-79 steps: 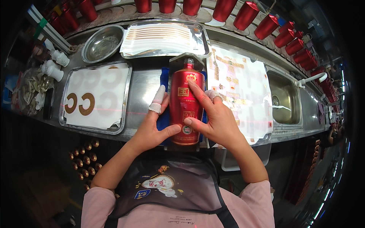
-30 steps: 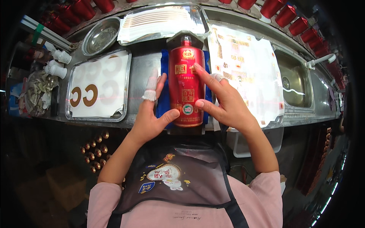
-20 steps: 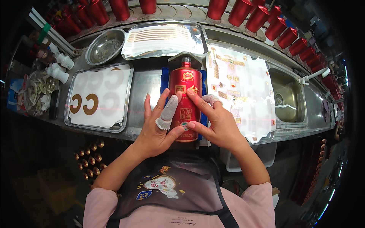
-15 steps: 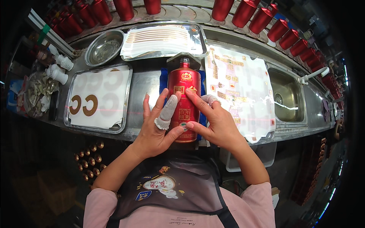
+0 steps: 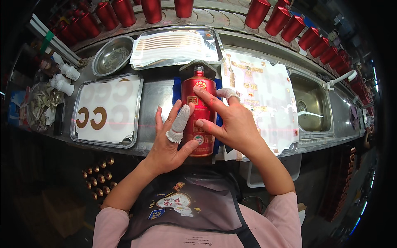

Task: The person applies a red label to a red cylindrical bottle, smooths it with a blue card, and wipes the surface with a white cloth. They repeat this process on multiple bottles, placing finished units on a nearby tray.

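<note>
Hands meet over a red bottle (image 5: 199, 113) lying on a blue pad on the steel surface (image 5: 159, 93). Left hand (image 5: 171, 140) has fingers spread, thumb pressed to the base; right hand (image 5: 229, 122) lays flat fingers across the label. Glossy and hard, it likely feels heavy, slippery, breakable; best held around the body. Beyond sit a tray of labels (image 5: 206, 37) and red cans (image 5: 151, 9)

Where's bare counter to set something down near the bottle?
Bare steel shows only between the label tray and the red bottle, under the left hand. Right hand side is crowded: label sheets, then sink.
</note>
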Available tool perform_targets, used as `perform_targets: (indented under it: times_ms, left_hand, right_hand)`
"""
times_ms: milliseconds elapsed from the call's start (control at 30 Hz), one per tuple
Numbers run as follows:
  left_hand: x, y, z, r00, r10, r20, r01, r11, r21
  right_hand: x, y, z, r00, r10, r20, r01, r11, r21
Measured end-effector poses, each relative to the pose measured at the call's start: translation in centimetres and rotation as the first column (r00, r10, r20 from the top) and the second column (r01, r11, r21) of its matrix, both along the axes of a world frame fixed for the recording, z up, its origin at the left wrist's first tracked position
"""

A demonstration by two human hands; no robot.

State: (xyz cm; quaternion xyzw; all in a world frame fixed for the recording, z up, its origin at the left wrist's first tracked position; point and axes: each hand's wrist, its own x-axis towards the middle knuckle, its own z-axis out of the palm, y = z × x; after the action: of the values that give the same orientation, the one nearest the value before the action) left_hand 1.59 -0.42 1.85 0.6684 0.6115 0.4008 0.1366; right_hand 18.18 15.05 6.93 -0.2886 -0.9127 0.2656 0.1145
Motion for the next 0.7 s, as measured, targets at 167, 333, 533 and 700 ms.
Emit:
perform_targets:
  times_ms: [167,333,533,700]
  left_hand:
    - [0.0,0.2,0.1,1.000,-0.001,0.020,0.001,1.000,-0.004]
    - [-0.3,0.5,0.0,1.000,0.025,-0.015,-0.025,1.000,0.004]
    - [-0.4,0.7,0.0,0.999,0.038,-0.018,-0.038,0.999,0.019]
    - [-0.8,1.0,-0.1,0.998,0.038,-0.050,-0.036,0.999,0.037]
  right_hand:
    - [0.5,-0.2,-0.2,0.999,-0.008,-0.050,0.009,1.000,0.002]
    - [1.4,-0.8,-0.3,1.000,-0.012,-0.016,0.011,0.998,-0.056]
    - [1.4,-0.4,-0.6,0.999,0.031,-0.024,-0.034,0.992,-0.121]
    - [1.2,-0.1,-1.2,0.996,0.037,-0.081,-0.046,0.992,-0.117]
